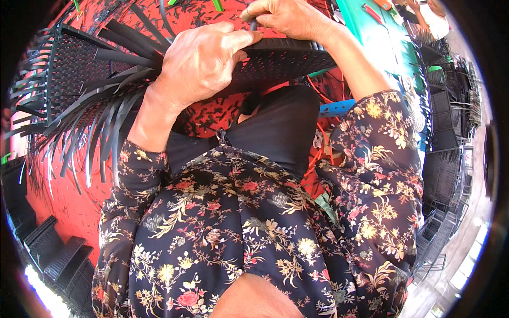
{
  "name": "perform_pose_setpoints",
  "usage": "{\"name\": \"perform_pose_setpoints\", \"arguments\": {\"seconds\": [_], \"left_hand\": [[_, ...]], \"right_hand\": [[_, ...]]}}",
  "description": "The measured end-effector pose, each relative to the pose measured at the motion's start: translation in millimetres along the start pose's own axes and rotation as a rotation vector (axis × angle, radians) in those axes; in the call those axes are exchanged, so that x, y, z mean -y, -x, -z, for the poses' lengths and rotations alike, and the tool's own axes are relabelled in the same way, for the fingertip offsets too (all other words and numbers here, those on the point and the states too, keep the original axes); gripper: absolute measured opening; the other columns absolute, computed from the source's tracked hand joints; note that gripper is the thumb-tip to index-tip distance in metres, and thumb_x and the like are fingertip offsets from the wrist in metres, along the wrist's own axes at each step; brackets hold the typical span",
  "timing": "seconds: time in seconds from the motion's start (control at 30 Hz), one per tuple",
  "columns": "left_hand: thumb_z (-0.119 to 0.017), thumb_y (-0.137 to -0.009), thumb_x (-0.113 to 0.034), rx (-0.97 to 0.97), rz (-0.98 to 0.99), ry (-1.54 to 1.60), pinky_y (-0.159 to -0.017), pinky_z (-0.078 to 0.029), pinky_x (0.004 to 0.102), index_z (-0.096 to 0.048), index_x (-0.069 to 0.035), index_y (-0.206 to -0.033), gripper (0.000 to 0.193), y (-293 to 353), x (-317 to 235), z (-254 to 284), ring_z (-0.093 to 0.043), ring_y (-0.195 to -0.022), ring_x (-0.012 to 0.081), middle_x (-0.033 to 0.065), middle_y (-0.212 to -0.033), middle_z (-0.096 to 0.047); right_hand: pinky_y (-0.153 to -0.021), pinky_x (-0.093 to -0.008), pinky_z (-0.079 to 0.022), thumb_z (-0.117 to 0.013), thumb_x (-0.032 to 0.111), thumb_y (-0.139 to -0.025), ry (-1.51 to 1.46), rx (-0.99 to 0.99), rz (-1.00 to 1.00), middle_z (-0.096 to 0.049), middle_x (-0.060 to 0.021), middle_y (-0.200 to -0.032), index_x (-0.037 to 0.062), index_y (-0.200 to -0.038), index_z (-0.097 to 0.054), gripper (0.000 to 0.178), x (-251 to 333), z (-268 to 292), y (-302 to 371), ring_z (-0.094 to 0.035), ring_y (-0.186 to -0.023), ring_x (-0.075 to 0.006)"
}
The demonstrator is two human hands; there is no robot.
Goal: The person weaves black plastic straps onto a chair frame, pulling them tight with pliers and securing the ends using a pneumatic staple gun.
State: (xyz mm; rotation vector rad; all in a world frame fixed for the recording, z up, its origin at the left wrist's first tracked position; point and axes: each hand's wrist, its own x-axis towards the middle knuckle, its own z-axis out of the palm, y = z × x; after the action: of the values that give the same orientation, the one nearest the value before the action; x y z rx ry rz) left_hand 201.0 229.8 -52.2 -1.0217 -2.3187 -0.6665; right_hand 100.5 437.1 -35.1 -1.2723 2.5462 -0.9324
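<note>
A black woven piece (pixel 281 63) of flat plastic strips lies in front of me, above my lap. From its left part a bundle of loose black strips (pixel 108 119) fans out and hangs down. My left hand (pixel 199 66) is closed at the piece's upper edge, with thumb and forefinger on a dark strip (pixel 253 25). My right hand (pixel 291 20), at the top of the view, has its fingers bent in a pinch at the same strip. Part of the right fingertips is cut off or hard to make out.
Black strip scraps litter the red floor (pixel 69 206). A green table (pixel 366 40) at upper right bears a red-handled tool (pixel 374 14). Black woven furniture (pixel 445 122) stands along the right, with more woven pieces (pixel 58 254) at lower left. Another person's arm (pixel 419 16) shows at far right.
</note>
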Motion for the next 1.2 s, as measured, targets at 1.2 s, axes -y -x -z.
{"name": "perform_pose_setpoints", "arguments": {"seconds": [1.2], "left_hand": [[-0.065,-0.084,-0.018,0.208,0.138,-0.034,-0.068,-0.053,0.0447,-0.067,-0.017,-0.114,0.030,-15,-13,5,-0.065,-0.079,0.0317,0.0093,-0.084,-0.062]], "right_hand": [[-0.051,-0.0221,-0.042,-0.068,0.004,-0.073,-0.356,0.376,-0.612,-0.063,-0.0008,-0.071,0.0011,-0.096,-0.067,0.023,25,32,2,-0.055,-0.057,-0.0070]]}}
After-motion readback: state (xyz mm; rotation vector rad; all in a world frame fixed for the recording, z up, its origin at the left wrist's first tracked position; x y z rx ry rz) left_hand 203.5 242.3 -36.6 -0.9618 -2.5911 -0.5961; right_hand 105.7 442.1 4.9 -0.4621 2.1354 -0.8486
